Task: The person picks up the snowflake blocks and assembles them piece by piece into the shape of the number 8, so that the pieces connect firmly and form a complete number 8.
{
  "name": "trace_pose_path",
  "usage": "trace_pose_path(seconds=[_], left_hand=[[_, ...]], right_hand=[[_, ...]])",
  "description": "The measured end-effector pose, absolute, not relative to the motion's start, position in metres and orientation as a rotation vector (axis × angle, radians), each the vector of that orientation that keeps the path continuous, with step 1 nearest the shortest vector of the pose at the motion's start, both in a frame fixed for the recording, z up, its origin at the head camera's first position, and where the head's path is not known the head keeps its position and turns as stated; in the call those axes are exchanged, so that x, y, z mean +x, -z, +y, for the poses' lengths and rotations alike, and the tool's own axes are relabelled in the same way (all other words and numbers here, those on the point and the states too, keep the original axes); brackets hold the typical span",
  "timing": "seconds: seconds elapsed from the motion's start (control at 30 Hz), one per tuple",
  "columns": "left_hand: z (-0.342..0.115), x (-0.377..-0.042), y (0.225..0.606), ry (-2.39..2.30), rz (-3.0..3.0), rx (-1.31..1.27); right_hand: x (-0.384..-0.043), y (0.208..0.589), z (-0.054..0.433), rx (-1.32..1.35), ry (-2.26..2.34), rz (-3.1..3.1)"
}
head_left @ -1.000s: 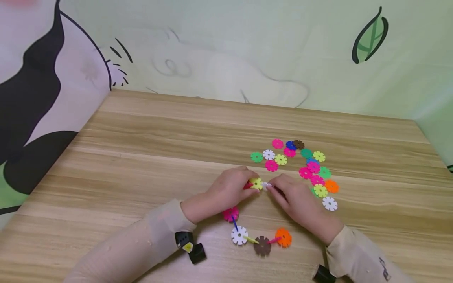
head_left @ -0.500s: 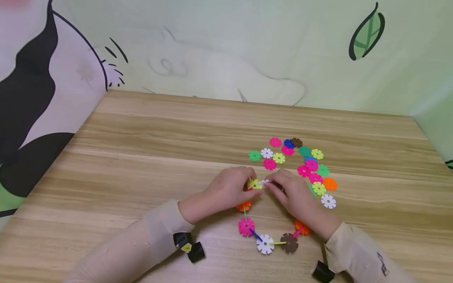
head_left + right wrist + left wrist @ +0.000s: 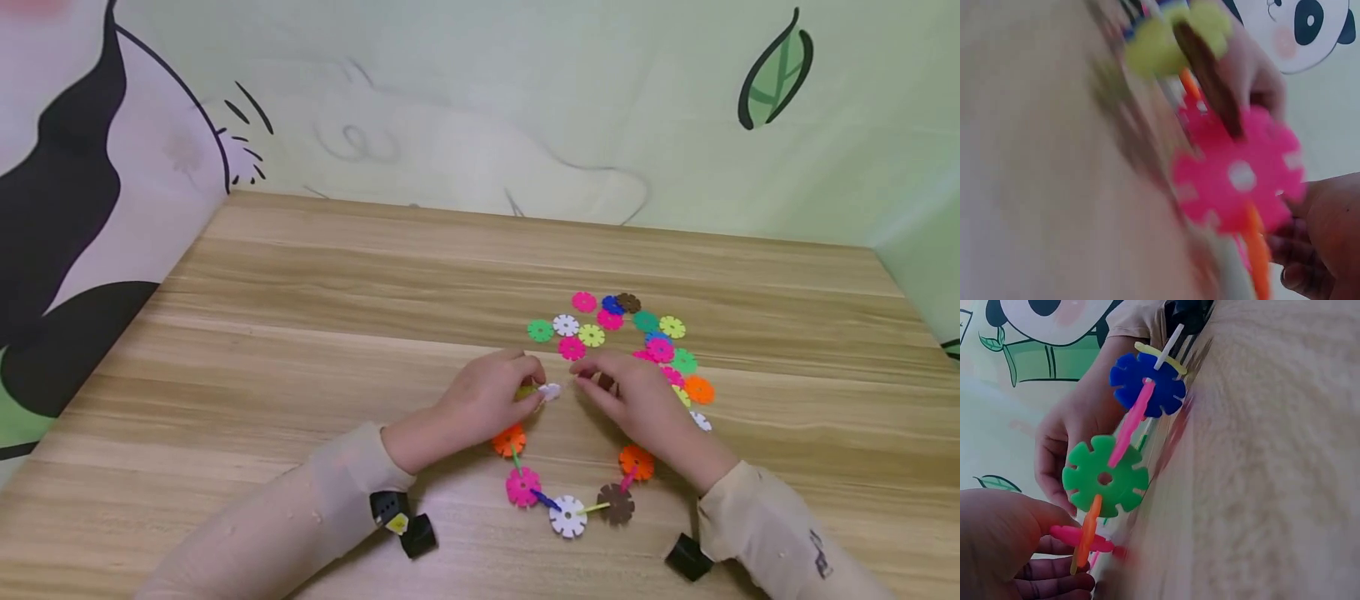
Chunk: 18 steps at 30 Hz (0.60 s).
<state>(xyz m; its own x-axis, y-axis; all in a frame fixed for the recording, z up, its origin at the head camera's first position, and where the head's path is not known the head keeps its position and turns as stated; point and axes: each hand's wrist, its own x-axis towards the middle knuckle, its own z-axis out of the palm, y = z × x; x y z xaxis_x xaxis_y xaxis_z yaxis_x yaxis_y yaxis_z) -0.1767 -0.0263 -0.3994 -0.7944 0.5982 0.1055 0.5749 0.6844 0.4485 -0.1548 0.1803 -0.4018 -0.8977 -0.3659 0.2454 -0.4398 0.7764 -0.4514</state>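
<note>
My left hand (image 3: 498,387) pinches the end of a chain of slotted plastic flower discs. A small white disc (image 3: 551,391) pokes out past its fingertips, with a yellow disc (image 3: 525,391) partly hidden between them. From there the chain curves toward me through an orange disc (image 3: 509,441), a pink disc (image 3: 522,487), a white disc (image 3: 567,517) and a brown disc (image 3: 616,504) to a second orange disc (image 3: 636,462). Edge-on discs join them, such as the green disc (image 3: 1105,476). My right hand (image 3: 637,400) hovers right of the small white disc, thumb and fingers apart.
Loose discs in several colours lie beyond and beside the right hand, among them a green disc (image 3: 540,331) and an orange disc (image 3: 700,389). Some overlap. The wooden table (image 3: 315,275) meets a printed wall (image 3: 450,108) at the back.
My right fingers have let go of the small white disc and drawn off to the right. The near part of the chain has swung right, then settled. The left hand keeps its pinch.
</note>
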Motion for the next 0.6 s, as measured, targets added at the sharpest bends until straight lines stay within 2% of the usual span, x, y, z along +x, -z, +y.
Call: trace_pose_path(seconds=[0.37,0.6], left_hand=[[-0.031,-0.182,0.398,-0.77,2.776,0.915],[-0.032,-0.184,0.398,-0.775,2.756,0.899]], right_hand=[[-0.166,0.383,0.23,0.312,-0.21,-2.961],[-0.17,0.383,0.243,0.26,-0.077,-3.06]])
